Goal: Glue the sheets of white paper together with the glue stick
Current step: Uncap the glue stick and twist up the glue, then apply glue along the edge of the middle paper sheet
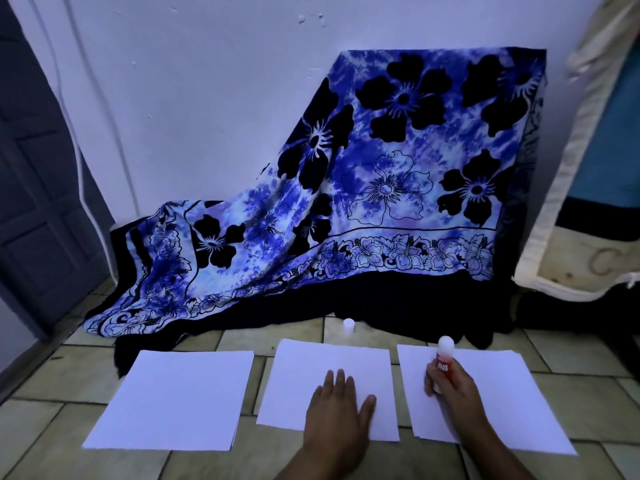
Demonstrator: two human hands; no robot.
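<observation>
Three white paper sheets lie side by side on the tiled floor: a left sheet (pixel 173 396), a middle sheet (pixel 322 365) and a right sheet (pixel 502 403). My left hand (pixel 337 414) rests flat on the middle sheet's lower part, fingers spread. My right hand (pixel 453 386) grips a red-and-white glue stick (pixel 444 358), held upright over the right sheet's left side. The stick's white tip points up. A small white cap (pixel 349 326) stands on the floor beyond the middle sheet.
A blue flowered cloth (pixel 381 185) drapes over something against the white wall, with dark fabric (pixel 381 306) spilling onto the floor just behind the sheets. A dark door (pixel 34 168) is at the left, a pale padded frame (pixel 571 220) at the right.
</observation>
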